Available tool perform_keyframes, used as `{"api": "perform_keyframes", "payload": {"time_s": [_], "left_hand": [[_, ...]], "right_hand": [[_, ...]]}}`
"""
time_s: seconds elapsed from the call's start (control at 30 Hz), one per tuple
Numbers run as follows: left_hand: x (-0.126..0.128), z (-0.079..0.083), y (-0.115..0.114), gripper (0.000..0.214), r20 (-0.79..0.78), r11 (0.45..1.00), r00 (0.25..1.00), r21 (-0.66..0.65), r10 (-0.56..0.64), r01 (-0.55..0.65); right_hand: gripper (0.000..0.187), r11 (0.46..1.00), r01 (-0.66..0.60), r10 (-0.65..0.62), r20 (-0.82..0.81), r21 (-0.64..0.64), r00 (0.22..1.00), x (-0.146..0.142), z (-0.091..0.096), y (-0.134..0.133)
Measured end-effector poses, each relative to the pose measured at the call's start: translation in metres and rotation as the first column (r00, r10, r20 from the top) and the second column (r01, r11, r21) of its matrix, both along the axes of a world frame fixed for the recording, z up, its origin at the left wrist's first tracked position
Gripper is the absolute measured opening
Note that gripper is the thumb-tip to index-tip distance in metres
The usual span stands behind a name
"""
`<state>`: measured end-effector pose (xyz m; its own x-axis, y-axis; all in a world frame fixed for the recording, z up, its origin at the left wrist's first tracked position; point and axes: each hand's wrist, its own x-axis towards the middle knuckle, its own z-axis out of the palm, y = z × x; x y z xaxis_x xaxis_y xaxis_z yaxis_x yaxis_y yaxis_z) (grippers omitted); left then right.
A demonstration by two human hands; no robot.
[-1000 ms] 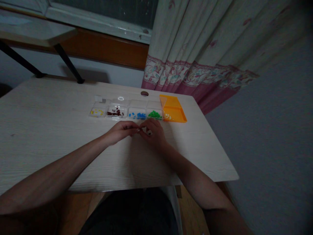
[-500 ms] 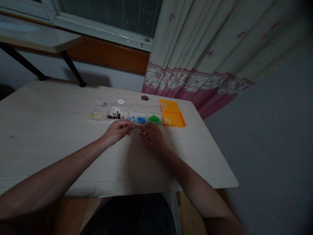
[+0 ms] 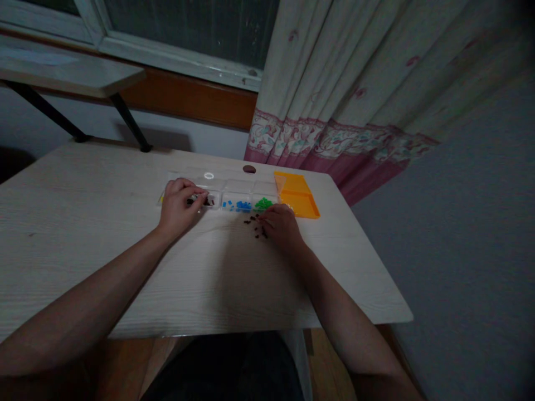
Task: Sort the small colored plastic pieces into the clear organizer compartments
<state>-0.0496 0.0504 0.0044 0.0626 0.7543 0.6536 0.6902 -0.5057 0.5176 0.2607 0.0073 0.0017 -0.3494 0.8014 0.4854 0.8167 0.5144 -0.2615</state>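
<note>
A clear compartment box (image 3: 234, 192) lies on the pale wooden table (image 3: 104, 223), holding dark red, blue (image 3: 238, 205) and green beads (image 3: 263, 203) in separate cells. My left hand (image 3: 178, 201) rests over the box's left cells, fingers pinched above the dark red beads; what they pinch is too small to name. My right hand (image 3: 281, 224) sits on the table just in front of the green cell, fingers curled down beside a small scatter of dark beads (image 3: 254, 224). Its fingertips are hidden.
An orange lid (image 3: 296, 195) lies open at the box's right end. A cable hole (image 3: 249, 169) is in the table behind the box. A curtain (image 3: 355, 89) hangs at the back right, a second table (image 3: 62, 69) stands at the back left.
My hands were together in front of the box. The left one has moved left and forward onto the dark red cell. The right one has shifted slightly right, uncovering loose dark beads.
</note>
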Motion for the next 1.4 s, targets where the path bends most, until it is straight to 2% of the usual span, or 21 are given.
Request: {"api": "perform_keyframes", "payload": {"time_s": [0.2,0.47,0.77,0.93,1.07,1.4], "left_hand": [[-0.001,-0.001,0.002,0.014,-0.010,0.999,1.000,0.035,0.011,-0.010],[-0.001,0.002,0.002,0.015,-0.009,0.999,0.999,0.021,0.033,-0.033],[-0.006,-0.001,0.005,0.016,-0.041,0.999,0.998,0.013,0.047,-0.047],[-0.010,-0.008,0.008,0.021,-0.125,0.999,0.991,0.001,0.040,-0.040],[-0.011,-0.010,0.010,0.021,-0.134,0.999,0.990,-0.015,0.050,-0.053],[-0.010,-0.008,0.008,0.025,-0.139,0.996,0.988,-0.052,0.070,-0.078]], "right_hand": [[0.013,0.998,0.028,-0.023,0.083,-0.052,0.996,-0.014,0.005,-0.008],[0.016,0.990,0.094,-0.076,0.166,-0.107,0.983,-0.026,0.009,-0.013],[0.014,0.987,0.100,-0.084,0.130,-0.126,0.988,-0.030,0.007,-0.012],[0.015,0.987,0.113,-0.093,0.165,-0.118,0.982,-0.028,0.007,-0.012],[0.017,0.985,0.128,-0.103,0.200,-0.117,0.974,-0.028,0.009,-0.013],[0.018,0.989,0.103,-0.081,0.194,-0.104,0.978,-0.028,0.009,-0.012]]}}
